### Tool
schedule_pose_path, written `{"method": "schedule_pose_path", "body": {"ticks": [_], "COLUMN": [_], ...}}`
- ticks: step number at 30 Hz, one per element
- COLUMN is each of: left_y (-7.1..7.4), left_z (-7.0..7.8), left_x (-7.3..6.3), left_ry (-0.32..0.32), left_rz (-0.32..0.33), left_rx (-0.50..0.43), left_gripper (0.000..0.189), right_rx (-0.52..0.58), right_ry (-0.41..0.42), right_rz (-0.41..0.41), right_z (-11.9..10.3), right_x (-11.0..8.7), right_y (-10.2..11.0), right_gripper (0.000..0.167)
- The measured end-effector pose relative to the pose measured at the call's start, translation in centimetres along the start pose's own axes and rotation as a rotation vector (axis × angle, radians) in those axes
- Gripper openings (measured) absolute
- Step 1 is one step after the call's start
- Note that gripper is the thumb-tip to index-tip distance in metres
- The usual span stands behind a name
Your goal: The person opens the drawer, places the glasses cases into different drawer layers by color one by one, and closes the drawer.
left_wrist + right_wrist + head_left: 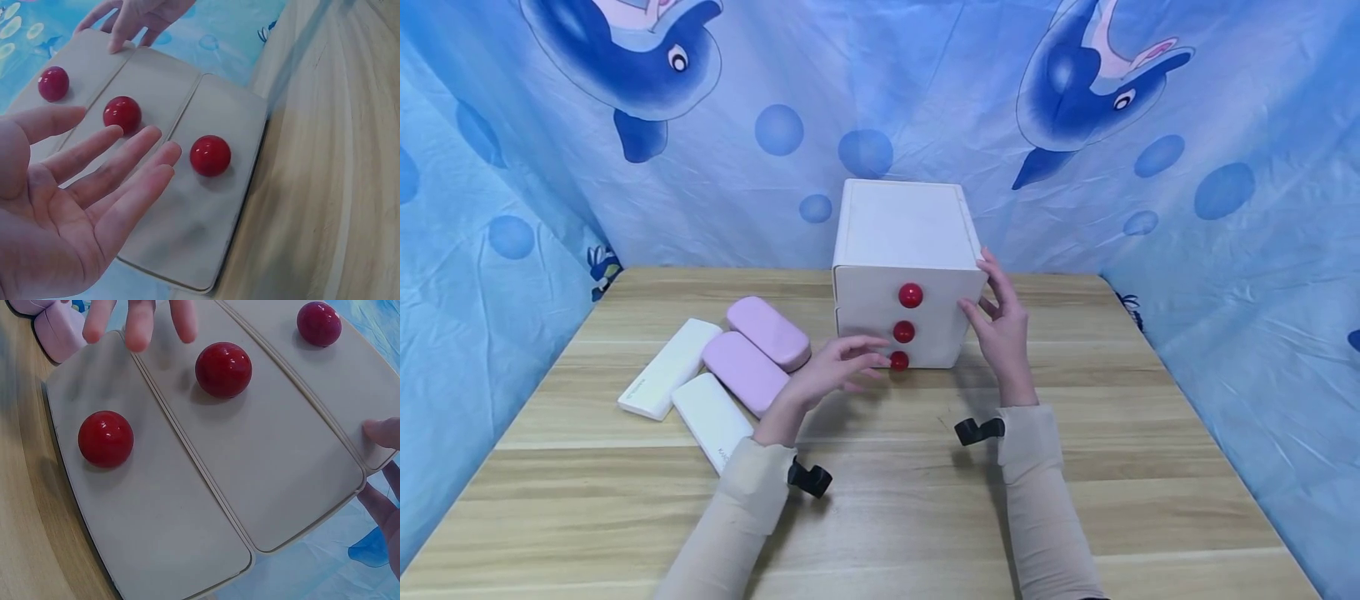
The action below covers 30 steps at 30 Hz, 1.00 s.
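Note:
A white desktop drawer cabinet (906,225) with three stacked drawers stands at the back of the table, each drawer front bearing a round red knob (210,155). My left hand (838,367) is in front of its lower left side, fingers spread and loosely bent, holding nothing. Its fingertips reach toward the lower knobs in the head view. With my right hand (1002,325) I hold the cabinet's right front edge, thumb (382,432) on the top drawer's front and the other fingers along the side. All three drawers look closed.
Left of the cabinet lie two light purple oblong cases (767,333) and two white slim boxes (672,369), grouped on the wooden table (910,500). My left forearm passes close by them. A blue curtain with dolphins (925,92) hangs behind and at both sides.

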<state>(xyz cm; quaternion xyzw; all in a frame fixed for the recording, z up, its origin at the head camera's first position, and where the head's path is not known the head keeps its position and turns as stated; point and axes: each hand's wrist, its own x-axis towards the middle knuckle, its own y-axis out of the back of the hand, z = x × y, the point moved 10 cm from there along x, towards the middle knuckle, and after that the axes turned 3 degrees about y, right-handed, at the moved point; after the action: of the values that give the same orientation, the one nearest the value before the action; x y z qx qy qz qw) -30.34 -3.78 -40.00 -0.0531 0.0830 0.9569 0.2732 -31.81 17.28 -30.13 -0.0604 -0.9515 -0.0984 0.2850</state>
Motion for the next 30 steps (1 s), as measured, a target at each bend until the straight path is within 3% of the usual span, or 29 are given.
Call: {"method": "schedule_pose_path", "body": {"ticks": [10,18,24,30], "left_y": [-0.7,-1.2,-2.1,-2.5], "left_z": [-0.8,-1.5,-1.2,-0.8], "left_x": [1.2,2.0,3.1,3.6], "left_ry": [0.027,0.098,0.121,0.161], "left_rz": [0.002,0.029,0.029,0.075], "left_rx": [-0.068,-0.099,-0.196,-0.341], "left_gripper": [0.043,0.046,0.048,0.046], "right_rx": [-0.001,0.006,0.009,0.011], "right_ry": [-0.002,0.007,0.029,0.033], "right_rz": [0.0,-0.006,-0.005,-0.001], "right_z": [0.1,0.1,0.2,0.1], "right_x": [-0.1,0.0,0.1,0.2], "right_y": [0.0,-0.1,0.1,0.0], "right_gripper": [0.055,0.055,0.053,0.053]}}
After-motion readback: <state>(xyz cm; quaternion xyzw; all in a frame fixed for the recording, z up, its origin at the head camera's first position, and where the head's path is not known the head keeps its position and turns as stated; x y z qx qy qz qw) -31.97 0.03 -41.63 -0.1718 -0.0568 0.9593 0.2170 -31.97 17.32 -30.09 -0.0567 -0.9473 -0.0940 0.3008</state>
